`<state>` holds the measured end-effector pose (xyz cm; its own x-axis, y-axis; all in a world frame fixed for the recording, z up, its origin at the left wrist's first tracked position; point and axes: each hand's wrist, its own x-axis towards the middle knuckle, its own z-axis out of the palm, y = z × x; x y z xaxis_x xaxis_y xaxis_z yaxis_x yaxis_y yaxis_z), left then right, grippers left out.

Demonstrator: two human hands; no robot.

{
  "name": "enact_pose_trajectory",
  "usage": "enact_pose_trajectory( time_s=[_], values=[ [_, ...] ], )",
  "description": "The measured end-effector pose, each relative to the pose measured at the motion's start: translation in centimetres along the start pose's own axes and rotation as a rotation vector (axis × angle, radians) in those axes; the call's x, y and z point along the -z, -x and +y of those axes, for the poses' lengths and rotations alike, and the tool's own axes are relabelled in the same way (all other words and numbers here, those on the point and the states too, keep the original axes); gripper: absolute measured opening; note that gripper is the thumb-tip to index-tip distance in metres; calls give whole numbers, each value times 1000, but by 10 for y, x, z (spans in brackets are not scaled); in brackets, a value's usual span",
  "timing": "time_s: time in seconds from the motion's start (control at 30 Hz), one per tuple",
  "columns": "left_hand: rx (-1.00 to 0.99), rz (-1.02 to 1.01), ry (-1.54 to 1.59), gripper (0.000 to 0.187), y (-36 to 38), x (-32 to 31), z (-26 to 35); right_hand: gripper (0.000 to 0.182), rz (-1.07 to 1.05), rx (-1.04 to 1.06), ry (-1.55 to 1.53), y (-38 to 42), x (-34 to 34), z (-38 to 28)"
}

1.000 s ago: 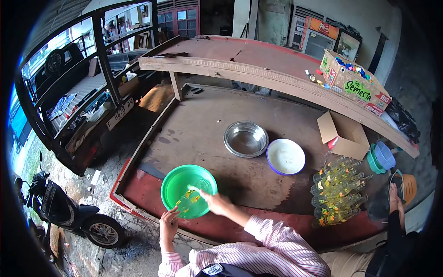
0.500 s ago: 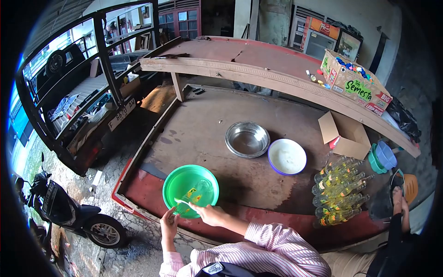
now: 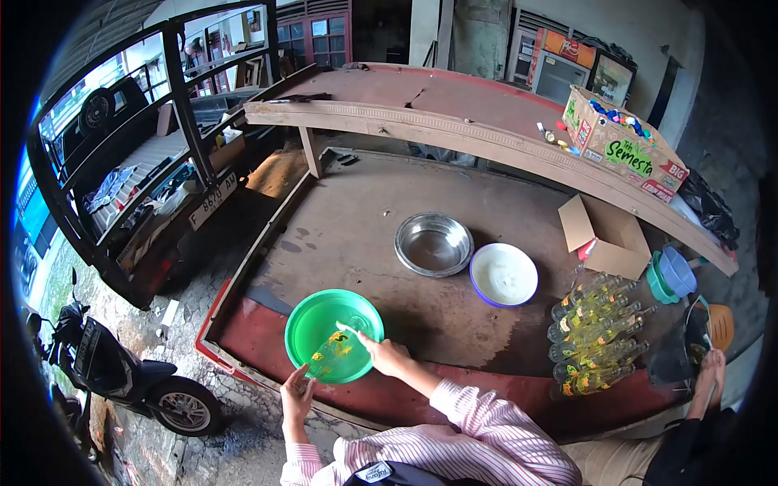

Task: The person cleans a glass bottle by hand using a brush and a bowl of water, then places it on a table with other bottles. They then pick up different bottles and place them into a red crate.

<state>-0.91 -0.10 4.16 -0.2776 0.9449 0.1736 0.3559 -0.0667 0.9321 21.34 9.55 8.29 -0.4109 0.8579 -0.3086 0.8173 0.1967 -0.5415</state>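
Note:
Over the green basin (image 3: 297, 312) lies a clear glass bottle (image 3: 334, 350) with yellow and red print. My left hand (image 3: 298, 398) is closed on the bottle's near end, at the basin's front rim. My right hand (image 3: 391, 356) grips a slim white tool (image 3: 348, 329) whose exact kind I cannot make out. That tool reaches over the basin beside the bottle's far end. Inside the basin, another clear shape shows near the right wall, only faintly.
A steel bowl (image 3: 434, 267) and a white bowl with a blue rim (image 3: 504, 275) stand farther back. Several glass bottles (image 3: 596, 340) lie in rows at right, near an open carton (image 3: 620, 243). Another person's hands (image 3: 711, 374) hold something by a dark bucket (image 3: 673, 360).
My right hand and the white tool have moved up and right, toward the bottle's far end. My left hand stays nearly in place. The other person's hands have moved lower.

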Motion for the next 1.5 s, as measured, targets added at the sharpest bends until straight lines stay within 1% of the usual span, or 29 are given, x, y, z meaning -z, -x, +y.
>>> enact_pose_trajectory(
  time_s=[0.07, 0.1, 0.13, 0.17, 0.2, 0.23, 0.27, 0.3, 0.37, 0.43, 0.5, 0.53, 0.57, 0.63, 0.67, 0.77, 0.9, 0.97, 1.0, 1.03, 1.07, 1.1, 1.13, 1.17, 1.23, 1.27, 1.33, 1.43, 1.5],
  values=[
    [119, -117, -54, 37, -1, 5, 17, 49, -52, 15, 3, 12, 8, -18],
    [121, -114, -54, 37, -2, 6, 18, 50, -106, 31, 5, 15, 9, -25],
    [125, -125, -78, 37, -2, 6, 19, 50, -107, 156, -95, 18, -3, -27],
    [128, -138, -103, 37, -3, 7, 19, 50, 158, 436, -79, 5, -48, -5],
    [125, -137, -103, 37, -4, 6, 18, 50, 84, 368, -48, 12, -36, -12],
    [20, -111, -129, 36, -3, 4, 16, 50, 10, 298, -18, 19, -17, -21],
    [-81, -87, -156, 36, -1, 3, 15, 50, -10, 168, 14, 14, -6, -19],
    [-78, -90, -156, 36, 0, 2, 17, 49, -32, 37, 46, 9, -1, -14],
    [-155, -68, -188, 37, -1, 1, 23, 49, 63, -14, 86, -9, 1, 9],
    [-162, -75, -197, 38, -2, 2, 27, 49, 70, -15, 89, -5, 5, -2],
    [-169, -83, -210, 39, -2, 3, 28, 48, -83, 46, -10, 13, 6, -23],
    [-167, -83, -208, 39, -2, 3, 27, 48, 16, 255, -129, 13, -16, -16],
    [-165, -83, -205, 38, -3, 3, 27, 49, 180, 426, -90, 12, -36, -7],
    [-174, -88, -194, 37, -4, 3, 26, 49, -26, 217, -62, 20, -11, -16],
    [-180, -95, -183, 36, -2, 3, 24, 47, -51, 149, -69, 17, 0, -13],
    [-167, -86, -222, 32, -2, 3, 22, 43, 113, -12, 81, -11, 2, 22],
    [-229, -100, -304, 30, -5, 9, 23, 38, 201, 41, 36, -8, 15, 20],
    [-170, -169, -253, 37, -10, 14, 20, 29, 278, 91, -70, -4, 15, 14],
    [-55, -181, -178, 34, -13, 15, 44, 23, 292, 126, -110, -8, 13, 14],
    [-92, -180, -177, 33, -19, 16, 51, 24, 370, 179, -187, -8, 11, 11],
    [-269, -190, -300, 34, -28, 19, 44, 26, 402, 190, -200, -10, 11, 8],
    [-287, -195, -274, 34, -34, 19, 55, 27, 430, 210, -183, -15, 11, 6],
    [-367, -172, -237, 32, -42, 17, 65, 39, 341, 169, -184, -14, 19, -2],
    [-365, -194, -238, 31, -51, 17, 68, 39, 286, 204, -245, -13, 27, -10],
    [-450, -207, -238, 30, -68, 12, 83, 41, 274, 318, -175, -20, 31, -18],
    [-399, -254, -264, 30, -75, 9, 92, 41, 263, 328, -173, -24, 26, -22],
    [-417, -254, -277, 30, -86, 1, 105, 52, 438, 606, -269, -32, 20, -32],
    [-465, -261, -286, 31, -96, -10, 118, 61, 415, 585, -270, -29, 23, -50],
    [-471, -182, -240, 34, -99, -15, 121, 64, 433, 555, -305, -34, 19, -48]
  ],
)
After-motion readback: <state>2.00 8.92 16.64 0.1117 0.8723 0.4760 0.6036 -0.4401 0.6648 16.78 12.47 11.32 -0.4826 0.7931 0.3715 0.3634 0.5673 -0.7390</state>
